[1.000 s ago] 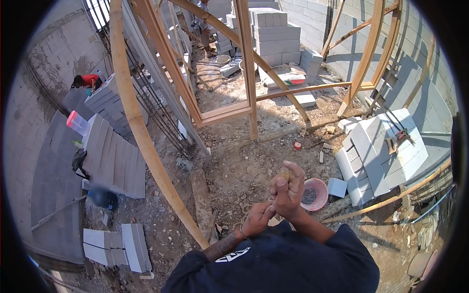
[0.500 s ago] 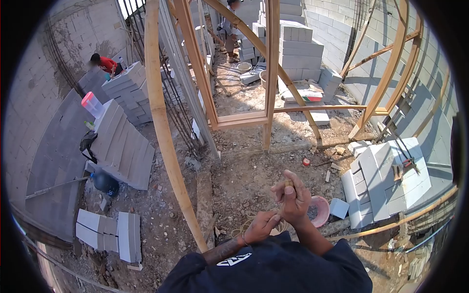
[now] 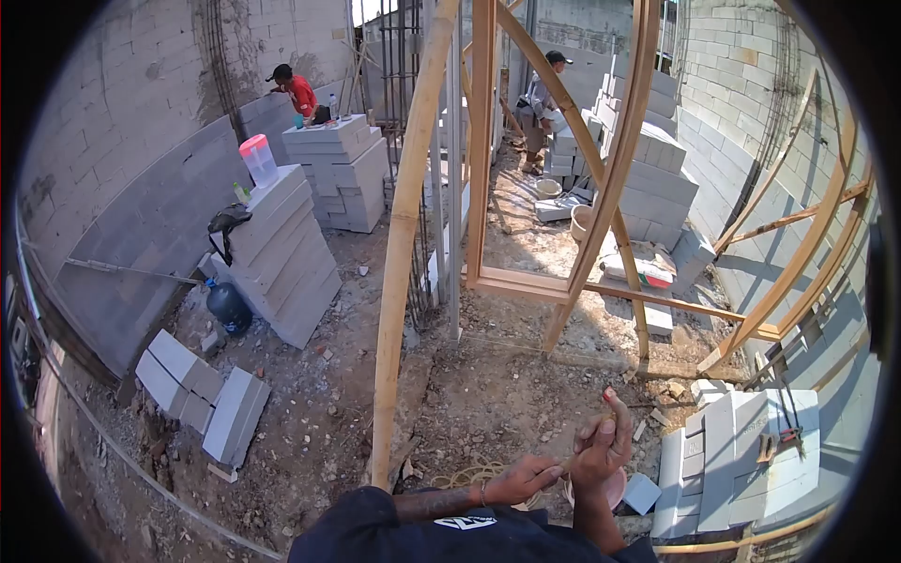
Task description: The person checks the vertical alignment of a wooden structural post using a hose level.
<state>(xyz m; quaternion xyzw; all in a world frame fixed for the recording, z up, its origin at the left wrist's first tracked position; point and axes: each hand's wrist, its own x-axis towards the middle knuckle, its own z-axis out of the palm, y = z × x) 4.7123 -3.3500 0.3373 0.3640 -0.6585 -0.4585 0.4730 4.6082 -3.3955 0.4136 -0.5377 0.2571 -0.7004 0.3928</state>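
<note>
My left hand (image 3: 527, 479) is closed in a pinch low in the middle, with a short bit of thin tan cord at its fingertips, close to my right hand. My right hand (image 3: 601, 443) is raised just beside it, fingers curled and one finger pointing up; how the cord sits inside it I cannot tell. On the ground by my left forearm lies a loose coil of tan cord (image 3: 479, 472). A pink bucket (image 3: 615, 488) stands behind my right wrist, partly hidden.
A bamboo pole (image 3: 399, 263) and a wooden frame (image 3: 526, 281) rise ahead. Grey blocks (image 3: 282, 263) are stacked left, more blocks (image 3: 732, 460) right, with pliers (image 3: 779, 443) on top. A blue water jug (image 3: 228, 308) stands left. Two people work farther back.
The view has swung left and up, so the scene sits farther right and lower. My hands have stayed together, the right one's finger now pointing up more.
</note>
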